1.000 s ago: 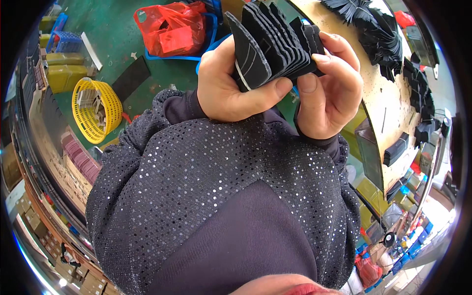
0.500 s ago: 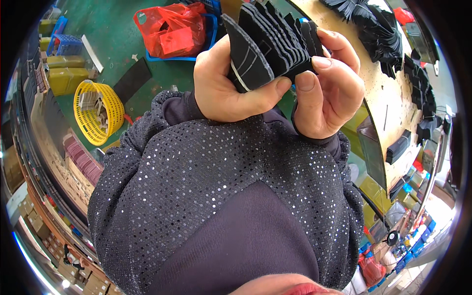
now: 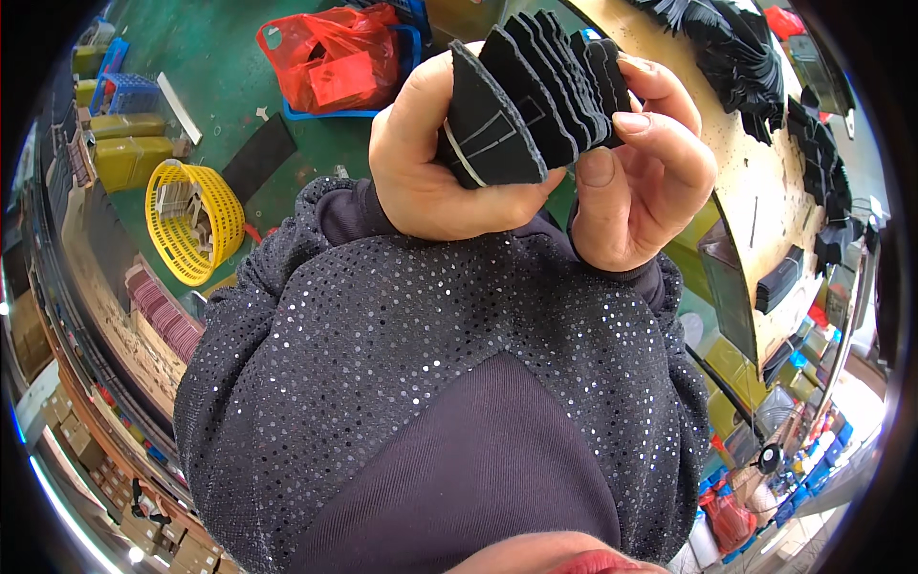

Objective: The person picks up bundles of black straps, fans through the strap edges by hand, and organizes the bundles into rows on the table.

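My stack of black cut pieces point(image 3: 535, 96) has tilted a little to 11 o'clock since a moment ago, my left hand point(image 3: 430, 158) clamped around its banded base while my right hand point(image 3: 636, 163) pinches the fanned edges at 3 o'clock, above the green floor point(image 3: 229, 86).

Both hands are raised close in front of the chest, with the forearms in dark sparkling sleeves coming up from below. The left hand point(image 3: 430, 163) is curled, its thumb lying across the front and the fingers wrapped behind. The right hand point(image 3: 641, 182) stands just beside it, thumb upward, 2 fingers bent over the top; the remaining fingers are probably folded, but they are hidden.
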### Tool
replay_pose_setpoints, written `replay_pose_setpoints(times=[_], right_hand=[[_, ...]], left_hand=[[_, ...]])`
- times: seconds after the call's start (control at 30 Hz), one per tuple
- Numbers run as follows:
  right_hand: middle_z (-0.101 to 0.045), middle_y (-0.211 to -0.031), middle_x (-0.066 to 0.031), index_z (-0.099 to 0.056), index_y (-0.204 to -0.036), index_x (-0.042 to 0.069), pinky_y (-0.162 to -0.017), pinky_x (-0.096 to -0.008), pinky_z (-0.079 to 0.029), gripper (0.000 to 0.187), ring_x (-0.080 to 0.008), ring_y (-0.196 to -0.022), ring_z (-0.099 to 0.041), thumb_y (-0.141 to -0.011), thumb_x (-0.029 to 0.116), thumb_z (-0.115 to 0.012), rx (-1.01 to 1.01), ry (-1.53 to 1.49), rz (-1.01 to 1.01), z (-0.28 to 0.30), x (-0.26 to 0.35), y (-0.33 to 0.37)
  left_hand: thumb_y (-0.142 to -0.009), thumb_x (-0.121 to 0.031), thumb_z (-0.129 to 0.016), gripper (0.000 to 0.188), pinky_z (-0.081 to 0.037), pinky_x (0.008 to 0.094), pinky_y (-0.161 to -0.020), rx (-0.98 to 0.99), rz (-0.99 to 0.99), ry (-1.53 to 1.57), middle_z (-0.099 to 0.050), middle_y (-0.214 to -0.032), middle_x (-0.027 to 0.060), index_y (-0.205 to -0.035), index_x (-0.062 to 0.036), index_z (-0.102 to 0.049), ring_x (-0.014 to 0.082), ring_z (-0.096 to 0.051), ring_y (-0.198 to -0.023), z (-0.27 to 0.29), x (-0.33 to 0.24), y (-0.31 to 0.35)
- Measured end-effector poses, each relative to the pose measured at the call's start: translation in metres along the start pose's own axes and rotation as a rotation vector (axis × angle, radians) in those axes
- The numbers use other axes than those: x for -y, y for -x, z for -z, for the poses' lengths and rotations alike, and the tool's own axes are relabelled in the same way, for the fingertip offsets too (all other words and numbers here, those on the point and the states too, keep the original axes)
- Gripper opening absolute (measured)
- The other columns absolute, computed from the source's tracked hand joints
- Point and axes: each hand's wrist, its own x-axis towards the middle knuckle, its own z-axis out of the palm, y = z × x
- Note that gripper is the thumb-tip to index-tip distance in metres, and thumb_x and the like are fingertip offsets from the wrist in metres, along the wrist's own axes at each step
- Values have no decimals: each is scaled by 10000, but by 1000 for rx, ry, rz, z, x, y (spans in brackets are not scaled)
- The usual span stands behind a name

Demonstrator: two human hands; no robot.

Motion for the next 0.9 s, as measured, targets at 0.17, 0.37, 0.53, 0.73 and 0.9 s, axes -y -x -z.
replay_pose_setpoints(times=[0.17,0.37,0.53,0.73,0.9], right_hand=[[-441,-1213,-265,-439,-1084,31,-956,-378,-396,300,-281,-1095,-500,-840,75,-607,-21,41,-2,-2,0,0],[-450,-1206,-245,-468,-1085,14,-973,-389,-374,291,-281,-1122,-473,-842,102,-602,5,70,5,1,-1,-1],[-459,-1197,-238,-505,-1056,6,-973,-390,-368,261,-285,-1122,-470,-837,112,-600,108,144,20,9,-1,-7],[-469,-1152,-192,-591,-1026,3,-927,-342,-388,302,-246,-1059,-491,-727,7,-630,-4,36,-3,3,-4,-4],[-479,-1141,-187,-596,-1026,5,-919,-348,-385,299,-244,-1055,-484,-730,32,-629,-23,52,-9,2,-5,-5]], left_hand=[[-609,8,-769,598,-499,253,-714,4,-12,-20,-640,-954,98,-1134,38,-483,122,-622,-856,2,3,1],[-606,5,-775,602,-501,256,-712,14,-22,-44,-641,-944,101,-1133,35,-485,124,-624,-850,3,6,0],[-606,5,-775,605,-500,255,-712,-1,-44,-21,-638,-946,98,-1134,33,-480,124,-622,-850,2,7,0],[-594,11,-776,627,-500,262,-715,4,-34,34,-629,-960,101,-1143,32,-474,128,-620,-850,4,9,2],[-576,11,-778,648,-500,268,-717,-12,-34,11,-627,-967,105,-1147,32,-473,135,-620,-852,4,11,4]])
